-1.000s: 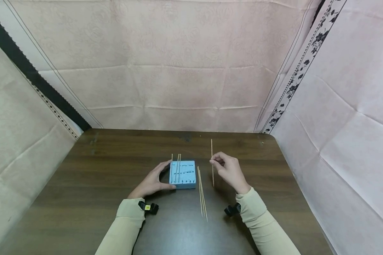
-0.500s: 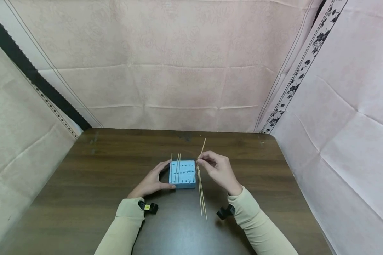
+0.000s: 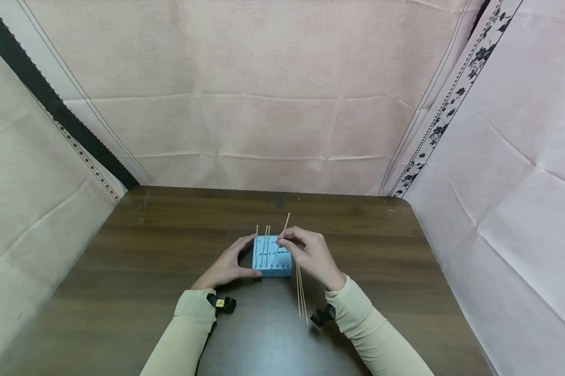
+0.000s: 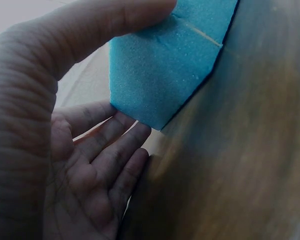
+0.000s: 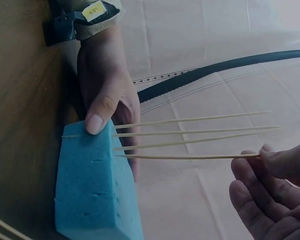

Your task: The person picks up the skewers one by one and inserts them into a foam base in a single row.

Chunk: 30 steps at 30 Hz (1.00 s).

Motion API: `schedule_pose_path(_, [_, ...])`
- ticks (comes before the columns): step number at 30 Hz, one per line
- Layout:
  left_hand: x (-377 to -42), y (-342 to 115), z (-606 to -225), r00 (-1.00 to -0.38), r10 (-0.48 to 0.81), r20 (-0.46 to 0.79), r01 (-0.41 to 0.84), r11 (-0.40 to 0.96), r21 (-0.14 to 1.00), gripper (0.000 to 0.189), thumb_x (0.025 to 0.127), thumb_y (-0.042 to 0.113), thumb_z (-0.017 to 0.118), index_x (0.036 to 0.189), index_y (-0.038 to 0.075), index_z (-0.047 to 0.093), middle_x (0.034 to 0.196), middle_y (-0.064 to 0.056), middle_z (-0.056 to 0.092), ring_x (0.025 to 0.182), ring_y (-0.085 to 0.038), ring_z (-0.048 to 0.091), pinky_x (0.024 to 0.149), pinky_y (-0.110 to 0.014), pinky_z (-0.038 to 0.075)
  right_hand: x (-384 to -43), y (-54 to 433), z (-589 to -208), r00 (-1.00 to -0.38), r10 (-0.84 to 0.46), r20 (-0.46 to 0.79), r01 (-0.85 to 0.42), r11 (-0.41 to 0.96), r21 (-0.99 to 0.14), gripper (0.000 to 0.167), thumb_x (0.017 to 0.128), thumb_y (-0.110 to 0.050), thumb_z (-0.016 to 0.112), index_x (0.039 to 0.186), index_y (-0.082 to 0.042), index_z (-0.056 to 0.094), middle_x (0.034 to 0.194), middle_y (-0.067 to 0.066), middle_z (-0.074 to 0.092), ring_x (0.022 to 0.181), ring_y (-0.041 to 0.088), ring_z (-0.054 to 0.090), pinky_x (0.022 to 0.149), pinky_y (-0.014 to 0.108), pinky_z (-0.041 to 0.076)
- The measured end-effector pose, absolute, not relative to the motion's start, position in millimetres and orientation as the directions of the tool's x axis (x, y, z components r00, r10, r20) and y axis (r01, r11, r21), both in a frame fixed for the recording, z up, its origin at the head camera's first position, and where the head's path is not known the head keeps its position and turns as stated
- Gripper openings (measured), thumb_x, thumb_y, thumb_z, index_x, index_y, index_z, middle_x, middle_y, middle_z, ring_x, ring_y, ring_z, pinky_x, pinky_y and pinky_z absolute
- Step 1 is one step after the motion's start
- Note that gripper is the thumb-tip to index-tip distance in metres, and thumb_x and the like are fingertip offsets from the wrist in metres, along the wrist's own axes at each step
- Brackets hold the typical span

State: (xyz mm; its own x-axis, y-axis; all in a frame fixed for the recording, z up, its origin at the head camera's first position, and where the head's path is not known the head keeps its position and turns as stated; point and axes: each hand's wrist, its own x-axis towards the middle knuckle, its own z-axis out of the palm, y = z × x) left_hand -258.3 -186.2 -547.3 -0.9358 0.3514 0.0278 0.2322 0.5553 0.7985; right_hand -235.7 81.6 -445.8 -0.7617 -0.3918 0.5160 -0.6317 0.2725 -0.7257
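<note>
A light blue foam block (image 3: 277,272) with rows of small holes stands on the table. My left hand (image 3: 228,266) holds its left side, thumb at the front and fingers at the back; the left wrist view has the fingertips (image 4: 142,131) against the foam. Three thin wooden skewers (image 5: 200,119) stick up from the block. My right hand (image 3: 308,253) pinches another skewer (image 5: 190,157) near its upper end between thumb and fingers. This skewer leans slightly, and its lower tip is right at the block's top face, beside the standing ones.
Several loose skewers (image 3: 301,297) lie on the brown wooden table (image 3: 122,271) right of the block, partly below my right hand. Pale cloth (image 3: 273,125) hangs behind the table and along both sides. A small black wrist camera (image 3: 322,315) sits on the right wrist.
My right hand has moved left with its skewer, from beside the block to over it, and the skewer has tilted from upright. The left hand stays on the block.
</note>
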Motion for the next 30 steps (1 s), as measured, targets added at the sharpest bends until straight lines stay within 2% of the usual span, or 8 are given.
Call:
schedule_pose_path(10, [-259,-186,-547,-0.933,0.36,0.021,0.231,0.553,0.801,0.111,0.067,0.06,0.087,0.158,0.027,0.033,0.158,0.004,0.035,0.145,-0.026,0.032,0.11,-0.064,0.03,-239,81,-448,-0.757,-0.387,0.526,-0.642,0.293,-0.708,0.008,0.095,-0.009,0.07,0.101,-0.014,0.072,0.095,-0.005,0.073,0.085,0.01,0.07,0.074,0.025,0.058])
schedule_pose_path(17, [-259,-187,-547,-0.937,0.348,0.02,0.226,0.561,0.796,0.109,0.066,0.062,0.087,0.157,0.035,0.033,0.158,0.004,0.034,0.144,-0.027,0.033,0.109,-0.064,0.033,-242,79,-449,-0.733,-0.404,0.547,-0.67,0.287,-0.685,0.007,0.096,-0.01,0.07,0.102,-0.013,0.072,0.096,-0.004,0.073,0.084,0.017,0.071,0.073,0.025,0.057])
schedule_pose_path(21, [-260,-187,-547,-0.935,0.353,0.022,0.232,0.565,0.792,0.111,0.066,0.063,0.087,0.158,0.031,0.033,0.158,0.004,0.034,0.144,-0.027,0.033,0.109,-0.064,0.033,-243,78,-451,-0.733,-0.389,0.558,-0.673,0.302,-0.675,0.007,0.096,-0.01,0.07,0.102,-0.013,0.071,0.095,-0.004,0.073,0.083,0.019,0.072,0.071,0.025,0.057])
schedule_pose_path(27, [-260,-187,-547,-0.934,0.357,0.028,0.24,0.565,0.79,0.112,0.066,0.063,0.087,0.158,0.027,0.033,0.158,0.003,0.035,0.144,-0.027,0.034,0.109,-0.063,0.033,-246,79,-453,-0.74,-0.381,0.554,-0.667,0.314,-0.675,0.008,0.097,-0.009,0.068,0.104,-0.011,0.071,0.097,-0.003,0.073,0.087,0.01,0.071,0.073,0.024,0.057])
schedule_pose_path(30, [-261,-187,-548,-0.934,0.357,0.033,0.243,0.563,0.79,0.111,0.066,0.062,0.087,0.158,0.028,0.033,0.157,0.004,0.035,0.144,-0.026,0.034,0.109,-0.063,0.032,-247,80,-455,-0.742,-0.379,0.553,-0.666,0.318,-0.675,0.009,0.098,-0.009,0.067,0.105,-0.009,0.071,0.098,-0.003,0.073,0.088,0.01,0.071,0.074,0.024,0.057])
